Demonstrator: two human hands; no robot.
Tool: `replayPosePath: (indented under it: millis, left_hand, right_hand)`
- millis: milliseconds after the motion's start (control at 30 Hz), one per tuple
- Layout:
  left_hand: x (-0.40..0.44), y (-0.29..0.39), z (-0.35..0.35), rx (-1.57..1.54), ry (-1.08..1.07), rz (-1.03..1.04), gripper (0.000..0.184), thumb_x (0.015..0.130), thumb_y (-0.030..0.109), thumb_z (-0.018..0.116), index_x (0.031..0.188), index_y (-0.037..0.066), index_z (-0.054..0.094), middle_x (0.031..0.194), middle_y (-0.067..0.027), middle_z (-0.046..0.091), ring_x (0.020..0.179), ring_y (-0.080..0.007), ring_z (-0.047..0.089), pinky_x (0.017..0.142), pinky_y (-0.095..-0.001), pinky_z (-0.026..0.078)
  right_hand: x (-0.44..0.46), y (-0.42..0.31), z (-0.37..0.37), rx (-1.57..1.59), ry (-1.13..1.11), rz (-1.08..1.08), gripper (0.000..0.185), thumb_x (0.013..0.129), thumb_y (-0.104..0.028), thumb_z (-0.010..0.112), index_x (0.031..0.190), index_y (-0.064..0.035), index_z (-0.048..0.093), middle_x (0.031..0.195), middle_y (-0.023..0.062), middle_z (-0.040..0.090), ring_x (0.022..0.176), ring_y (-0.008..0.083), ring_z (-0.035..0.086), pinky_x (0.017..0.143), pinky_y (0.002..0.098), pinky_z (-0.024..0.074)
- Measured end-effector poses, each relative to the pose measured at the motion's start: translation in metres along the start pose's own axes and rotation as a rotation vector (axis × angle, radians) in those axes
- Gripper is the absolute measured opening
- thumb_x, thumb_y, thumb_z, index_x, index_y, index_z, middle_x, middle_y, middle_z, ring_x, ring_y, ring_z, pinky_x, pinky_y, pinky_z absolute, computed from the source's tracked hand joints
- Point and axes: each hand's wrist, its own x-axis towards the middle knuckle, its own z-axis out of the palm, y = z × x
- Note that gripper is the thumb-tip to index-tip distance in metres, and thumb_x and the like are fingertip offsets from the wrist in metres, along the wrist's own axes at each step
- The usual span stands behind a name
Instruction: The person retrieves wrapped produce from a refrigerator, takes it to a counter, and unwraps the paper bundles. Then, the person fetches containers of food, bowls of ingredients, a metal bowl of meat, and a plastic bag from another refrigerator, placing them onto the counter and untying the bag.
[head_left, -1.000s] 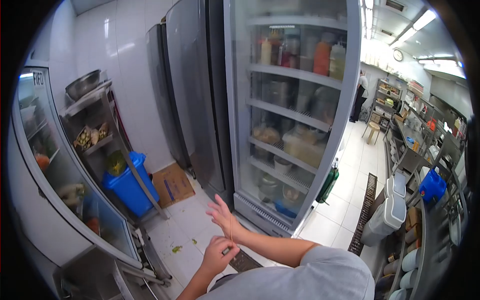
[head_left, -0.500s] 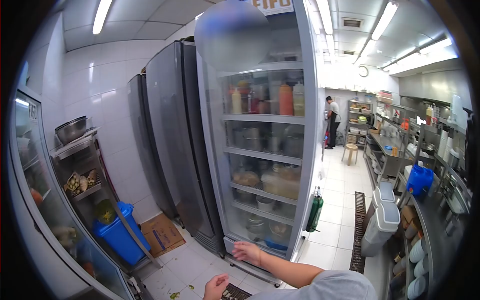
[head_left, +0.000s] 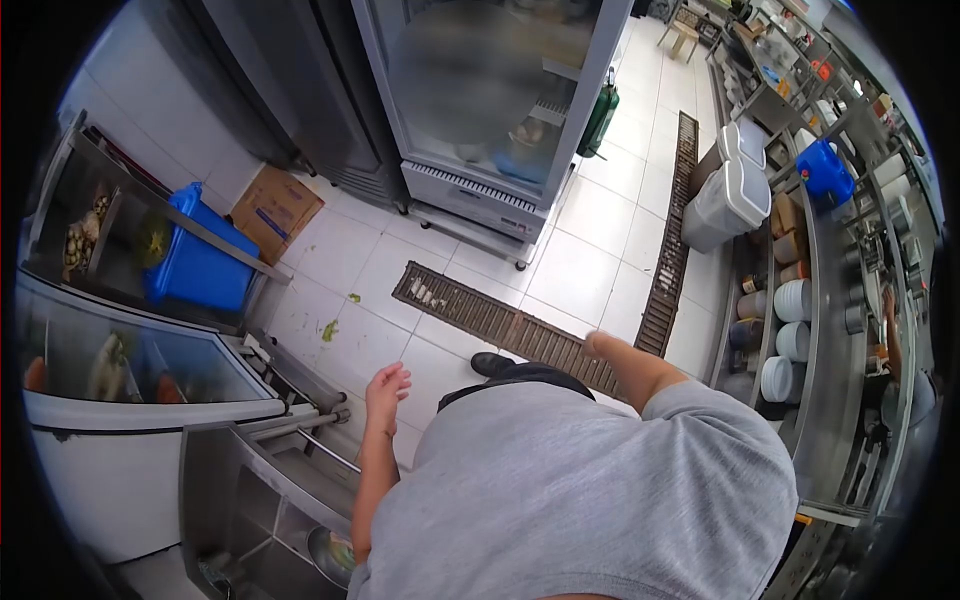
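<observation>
My left hand (head_left: 386, 396) hangs over the floor at the left of my body, its fingers slightly curled and apart, with nothing in them. My right hand (head_left: 598, 346) is out to the right, above the long floor drain grate (head_left: 500, 325). It is seen nearly end-on, so its fingers do not show. Neither hand touches anything visible. A black shoe (head_left: 488, 364) shows just ahead of my grey shirt (head_left: 580, 480).
A glass-door fridge (head_left: 470, 195) stands ahead. On the left are a blue bin (head_left: 205, 262), cardboard (head_left: 277, 215) and a glass-topped chiller (head_left: 150, 408). Lidded bins (head_left: 728, 205) and a steel counter with shelved bowls (head_left: 792, 341) line the right. Green scraps (head_left: 329, 330) lie on the tiles.
The view has tilted down toward the floor. My hands were together at the wrist, then parted; now they are wide apart on either side of my body.
</observation>
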Motion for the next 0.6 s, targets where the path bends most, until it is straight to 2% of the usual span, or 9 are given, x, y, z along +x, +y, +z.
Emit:
replayPosePath:
  millis: [67,133,167,333,400,500,600]
  left_hand:
    - [-0.007,-0.016,-0.009,0.016,-0.002,-0.095,0.032,0.086,0.020,0.055,0.115,0.005,0.056,0.097,-0.0047,0.063,0.083,-0.0127,0.057,0.071,-0.0268,0.044]
    - [-0.006,-0.025,-0.017,0.003,0.006,-0.121,0.033,0.086,0.020,0.055,0.115,0.005,0.056,0.098,-0.0046,0.063,0.083,-0.0129,0.057,0.070,-0.0268,0.044]
    - [-0.003,-0.027,-0.020,-0.004,0.006,-0.133,0.033,0.085,0.020,0.055,0.115,0.005,0.056,0.098,-0.0045,0.063,0.083,-0.0130,0.057,0.070,-0.0268,0.044]
    - [0.042,-0.027,-0.026,0.035,-0.055,-0.190,0.031,0.087,0.022,0.056,0.115,0.007,0.055,0.096,-0.0043,0.063,0.082,-0.0127,0.058,0.069,-0.0272,0.046]
    - [0.067,-0.021,-0.024,0.074,-0.082,-0.216,0.032,0.086,0.022,0.057,0.114,0.007,0.055,0.095,-0.0041,0.063,0.082,-0.0127,0.058,0.069,-0.0272,0.045]
    - [0.113,-0.013,-0.018,0.139,-0.103,-0.279,0.033,0.085,0.022,0.058,0.114,0.007,0.055,0.094,-0.0036,0.063,0.081,-0.0128,0.058,0.069,-0.0267,0.045]
    - [0.155,0.007,-0.017,0.207,-0.093,-0.326,0.034,0.083,0.021,0.058,0.114,0.006,0.056,0.092,-0.0034,0.063,0.078,-0.0126,0.058,0.067,-0.0254,0.044]
  right_hand:
    - [-0.071,-0.031,-0.009,0.015,-0.175,0.098,0.038,0.077,-0.034,0.063,0.101,-0.0051,0.067,0.106,0.0153,0.064,0.102,0.0303,0.059,0.085,0.0394,0.0472]
    - [-0.080,-0.037,0.005,0.102,-0.298,0.114,0.040,0.077,-0.035,0.065,0.102,-0.0049,0.067,0.106,0.0157,0.064,0.103,0.0312,0.059,0.086,0.0401,0.0469]
    - [-0.053,-0.029,0.025,0.208,-0.332,0.196,0.041,0.077,-0.037,0.064,0.103,-0.0054,0.067,0.107,0.0164,0.063,0.103,0.0327,0.058,0.086,0.0415,0.0465]
    - [-0.020,-0.072,-0.014,-0.046,-0.079,-0.029,0.036,0.082,-0.035,0.056,0.098,-0.0046,0.068,0.103,0.0154,0.065,0.098,0.0317,0.061,0.082,0.0405,0.0487]
    - [0.054,-0.069,-0.008,-0.425,-0.120,-0.288,0.033,0.084,-0.029,0.050,0.096,-0.0044,0.069,0.101,0.0150,0.065,0.098,0.0310,0.061,0.082,0.0380,0.0491]
    - [0.082,-0.086,-0.042,-0.118,0.104,-0.329,0.030,0.079,-0.025,0.054,0.087,0.0007,0.068,0.089,0.0176,0.066,0.085,0.0286,0.064,0.074,0.0422,0.0521]
    - [0.071,-0.116,-0.111,0.498,-0.201,0.059,0.032,0.084,-0.030,0.052,0.084,-0.0014,0.066,0.081,0.0143,0.066,0.080,0.0268,0.063,0.067,0.0425,0.0520]
